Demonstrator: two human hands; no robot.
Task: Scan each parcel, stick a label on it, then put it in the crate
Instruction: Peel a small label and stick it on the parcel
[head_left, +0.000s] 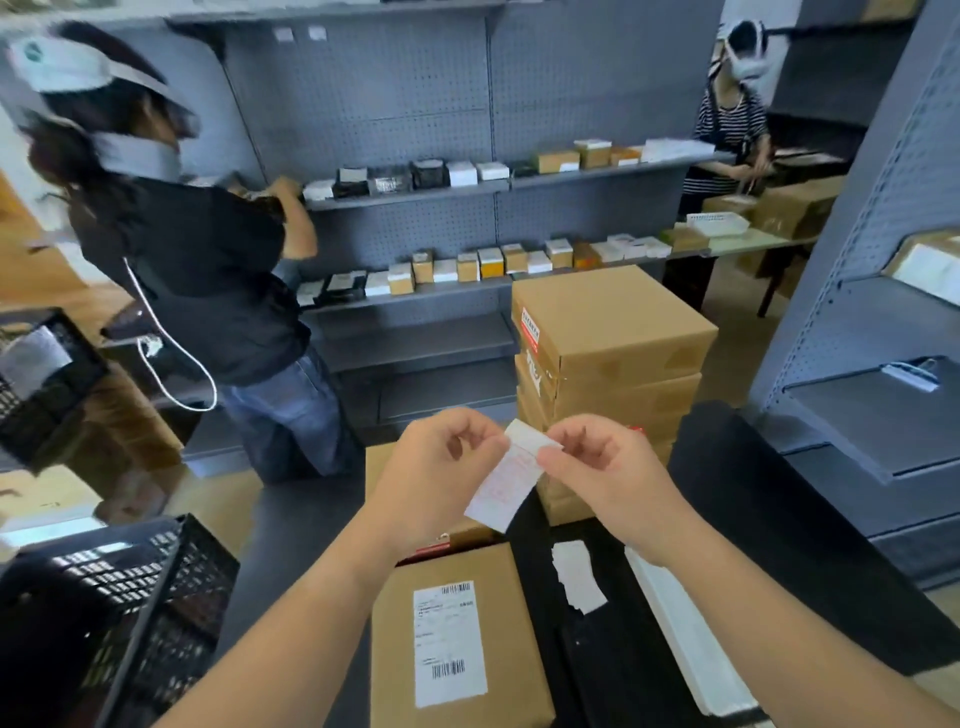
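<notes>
Stockroom: pegboard shelving (431, 104), stacked cartons (613, 353).

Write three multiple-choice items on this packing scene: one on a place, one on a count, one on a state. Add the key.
1. Where does the black mesh plastic crate lie from the brown cardboard parcel nearest the camera?
A) to its left
B) to its right
C) on top of it

2. How many hands pinch the white paper label?
A) none
B) one
C) two

3. That parcel's top is:
A) open, flaps up
B) closed, bearing a printed white sticker
C) torn through

Key:
1 A, the crate fills the lower left corner.
2 C, the left hand and right hand each pinch its upper part.
3 B, the top lies flat with a barcoded sticker on it.
</notes>
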